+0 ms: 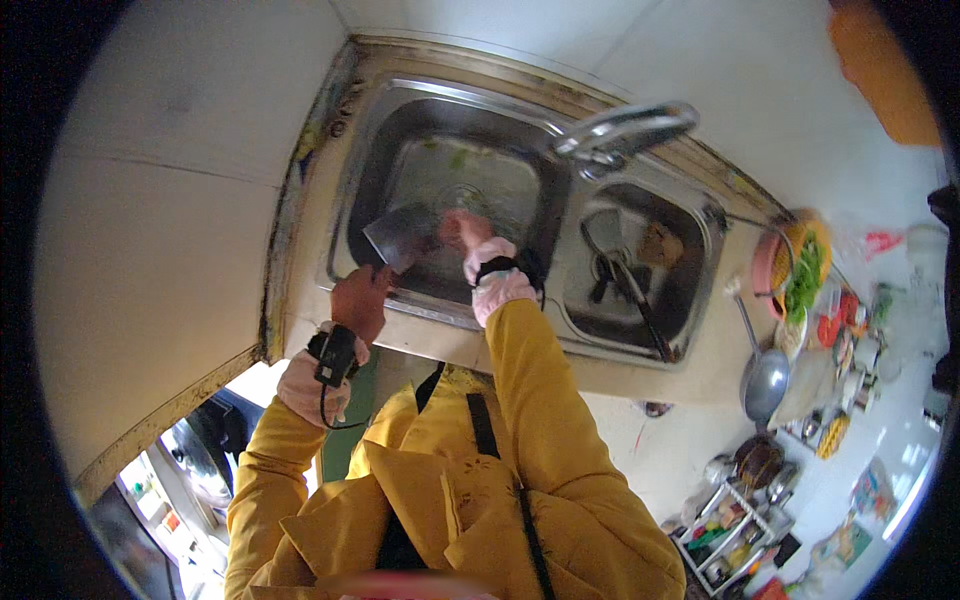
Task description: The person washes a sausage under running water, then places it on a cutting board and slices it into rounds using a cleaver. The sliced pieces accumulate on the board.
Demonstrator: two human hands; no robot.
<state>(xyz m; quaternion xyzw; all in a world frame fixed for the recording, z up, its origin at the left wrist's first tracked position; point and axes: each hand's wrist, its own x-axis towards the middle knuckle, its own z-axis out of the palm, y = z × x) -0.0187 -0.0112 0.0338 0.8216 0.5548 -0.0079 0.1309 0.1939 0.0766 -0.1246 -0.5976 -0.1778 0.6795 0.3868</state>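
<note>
Over the larger left basin, a cleaver (400, 236) with a wide grey blade is tilted, its flat end toward the left. My right hand (464, 231) is closed at the blade's right end; motion blurs the fingers, and the handle is hidden. At the basin's front rim, my left hand (361, 301) has its fingers closed at the blade's lower corner. Beneath the cleaver, the left sink basin (365, 190) is wet, with a few green scraps (459, 160) near its far side.
A chrome faucet (625, 130) rises behind the basins. In the right basin (690, 240) lie a long-handled spatula (601, 232) and a brownish lump (660, 243). A wok (765, 386) and a bowl of leafy greens (803, 275) stand right. A wall (170, 230) borders the left.
</note>
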